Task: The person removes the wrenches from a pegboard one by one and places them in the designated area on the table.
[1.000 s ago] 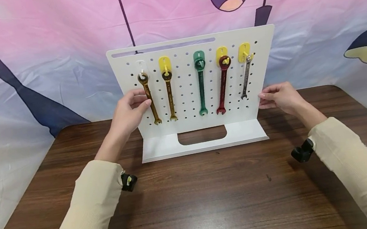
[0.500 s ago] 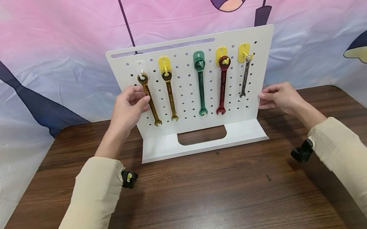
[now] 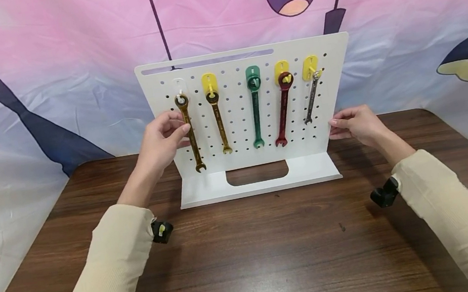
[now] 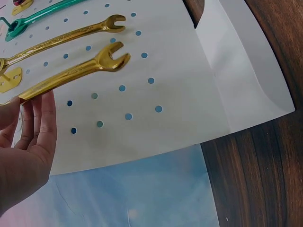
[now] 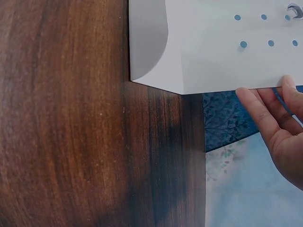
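Observation:
My left hand [image 3: 161, 144] pinches the shaft of the leftmost gold wrench [image 3: 194, 146] between thumb and fingers. Its ring end overlaps the white hook [image 3: 179, 85], and its open-end jaw stands out from the white pegboard [image 4: 189, 94] in the left wrist view. Beside it, a second gold wrench [image 3: 219, 123] hangs slanted on a yellow hook [image 3: 209, 80]. My right hand [image 3: 359, 124] holds the board's right edge, the thumb at the front and fingers along the edge in the right wrist view.
Further right on the board hang a green wrench [image 3: 256, 118], a dark red wrench [image 3: 284, 114] and a small silver wrench [image 3: 311, 100]. The board's base lip [image 3: 263, 191] rests on the brown wooden table [image 3: 249, 253]. A patterned cloth [image 3: 83, 62] hangs behind.
The lower end of the leftmost gold wrench has come forward and lower, away from the board. The second gold wrench's lower end has swung right. My right hand has stayed put.

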Demonstrator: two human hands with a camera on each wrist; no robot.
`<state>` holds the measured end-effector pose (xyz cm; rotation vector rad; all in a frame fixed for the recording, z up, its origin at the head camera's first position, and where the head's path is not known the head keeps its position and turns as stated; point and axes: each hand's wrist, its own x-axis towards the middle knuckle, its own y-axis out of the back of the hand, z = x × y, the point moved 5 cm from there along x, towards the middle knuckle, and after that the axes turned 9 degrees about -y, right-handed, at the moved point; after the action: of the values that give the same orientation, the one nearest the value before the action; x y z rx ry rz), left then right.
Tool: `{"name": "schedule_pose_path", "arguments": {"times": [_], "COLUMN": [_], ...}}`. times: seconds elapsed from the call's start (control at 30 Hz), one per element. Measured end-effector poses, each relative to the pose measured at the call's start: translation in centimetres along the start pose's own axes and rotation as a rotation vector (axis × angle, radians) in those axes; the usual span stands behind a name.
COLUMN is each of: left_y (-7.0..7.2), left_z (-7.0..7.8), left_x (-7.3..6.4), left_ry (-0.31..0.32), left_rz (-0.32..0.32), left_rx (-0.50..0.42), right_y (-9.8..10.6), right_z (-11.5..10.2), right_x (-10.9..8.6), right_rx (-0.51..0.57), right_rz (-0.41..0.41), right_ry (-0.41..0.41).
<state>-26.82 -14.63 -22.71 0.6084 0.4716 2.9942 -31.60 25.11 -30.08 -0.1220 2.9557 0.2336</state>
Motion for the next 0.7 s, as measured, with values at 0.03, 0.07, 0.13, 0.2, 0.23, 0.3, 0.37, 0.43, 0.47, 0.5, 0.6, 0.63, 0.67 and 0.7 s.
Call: {"name": "schedule_pose_path", "arguments": {"times": [0.03, 0.07, 0.13, 0.2, 0.23, 0.3, 0.37, 0.43, 0.47, 0.5, 0.6, 0.63, 0.67, 0.7], "left_y": [0.0, 0.1, 0.2, 0.2, 0.2, 0.3, 0.3, 0.4, 0.4, 0.5, 0.4, 0.4, 0.4, 0.4], "left_z": [0.1, 0.2, 0.4, 0.6, 0.7, 0.8, 0.9, 1.1, 1.2, 1.3, 1.6, 1.6, 1.7, 1.8], "left_x": [-0.1, -0.1, -0.3, -0.5, -0.5, -0.6, -0.7, -0.7, -0.8, -0.8, -0.9, -0.9, -0.9, -1.0], "left_ry": [-0.009, -0.014, -0.025, -0.033, -0.034, -0.036, -0.042, -0.049, -0.053, -0.057, -0.064, -0.064, -0.061, -0.057], "left_rz": [-0.004, -0.007, -0.016, -0.023, -0.02, -0.019, -0.014, -0.009, -0.012, -0.012, -0.015, -0.017, -0.017, -0.018], "left_rx": [0.001, 0.004, 0.009, 0.008, 0.004, 0.002, -0.004, -0.01, -0.008, -0.007, -0.011, -0.014, -0.017, -0.024], "right_y": [0.0, 0.0, 0.0, 0.1, 0.1, 0.0, 0.0, 0.0, 0.0, 0.0, 0.0, 0.0, 0.0, 0.1], "right_z": [0.0, 0.0, 0.1, 0.1, 0.1, 0.1, 0.0, 0.0, 0.0, 0.0, 0.1, 0.1, 0.1, 0.1], "right_x": [0.0, 0.1, 0.2, 0.2, 0.3, 0.2, 0.1, 0.1, 0.0, 0.0, 0.0, 0.0, 0.0, 0.0], "right_rx": [-0.001, 0.0, 0.0, 0.007, 0.01, 0.017, 0.021, 0.014, 0.01, 0.009, 0.006, 0.012, 0.016, 0.018], "right_rz": [-0.001, -0.002, -0.004, -0.008, -0.009, -0.012, -0.012, -0.01, -0.008, -0.006, -0.006, -0.007, -0.009, -0.009], "right_ry": [0.0, -0.001, -0.001, -0.002, -0.002, -0.002, -0.003, -0.004, -0.005, -0.007, -0.009, -0.011, -0.012, -0.013]}}
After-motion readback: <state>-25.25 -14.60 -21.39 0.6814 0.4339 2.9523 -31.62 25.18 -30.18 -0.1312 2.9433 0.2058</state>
